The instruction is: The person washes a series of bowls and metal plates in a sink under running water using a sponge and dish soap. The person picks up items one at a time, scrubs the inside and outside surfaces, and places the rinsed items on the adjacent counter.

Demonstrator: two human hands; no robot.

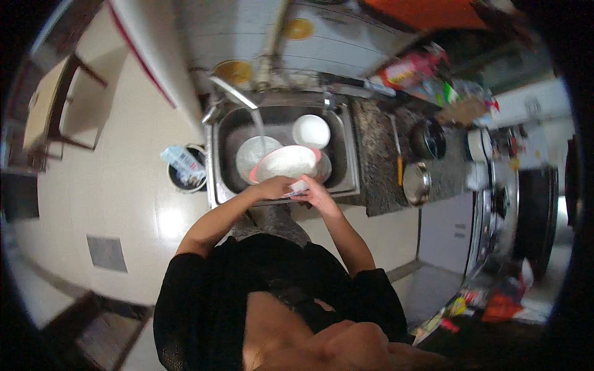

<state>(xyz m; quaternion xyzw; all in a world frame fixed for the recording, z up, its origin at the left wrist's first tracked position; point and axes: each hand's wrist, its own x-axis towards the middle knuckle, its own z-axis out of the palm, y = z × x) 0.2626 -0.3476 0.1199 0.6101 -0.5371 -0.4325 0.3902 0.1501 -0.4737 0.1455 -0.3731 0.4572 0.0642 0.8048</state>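
- The right hand [314, 193] is closing its fingers around a small white thing [299, 187]; blur is hiding what that is, sorry.
- The left hand [275, 187] is curling in right beside it, fingers mostly hidden, so I can't tell if it's grasping anything.
- Both hands are working at the near side of a pink-rimmed oval bowl [286, 163], which is tilting over the sink; can't tell if they're touching it.
- Behind that, the shiny metal sink [354, 167] is holding 2 easily seen round bowls, a greyish one [247, 154] at left and a deeper white one [310, 132] at right.
- A metal tap [232, 91] is pouring water toward the greyish bowl.
- Left of the sink, a blue-and-white packet [183, 163] is poking out of a bin [174, 181]; its printing is blurring beyond reading.
- Over right, an orange-handled utensil [400, 170] is lying on the speckled, stone-looking counter [376, 154], near a round metal pot [417, 184].
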